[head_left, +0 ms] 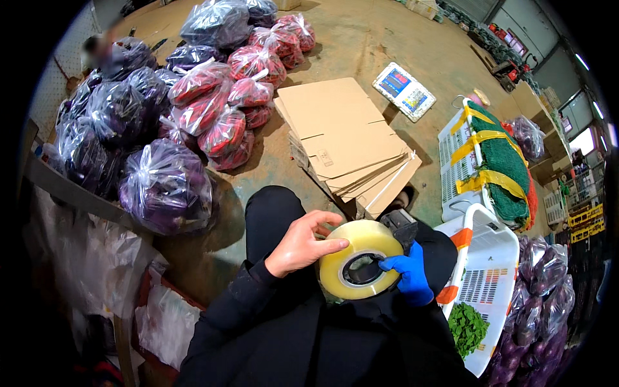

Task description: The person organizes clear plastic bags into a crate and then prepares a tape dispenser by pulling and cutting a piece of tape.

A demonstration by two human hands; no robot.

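A large roll of yellowish clear packing tape (332, 269) is held over my lap, its round face turned up. My left hand (296, 245), bare, is at its left rim, thumb on the face and fingers curved along the upper edge. In a blue glove, my right hand (414, 277) grips the roll's right side, with a finger or thumb at the core opening. A black block-like part (401, 227), perhaps of a tape dispenser, sits at the roll's upper right. Its link to the roll is partly hidden.
Flat cardboard boxes (342, 129) lie stacked ahead, beside a white scale (404, 91). At left are bags of red produce (225, 138) and dark purple produce (167, 187). At right stand a white basket (506, 251) holding green leaves (467, 329) and a green-covered crate (451, 168).
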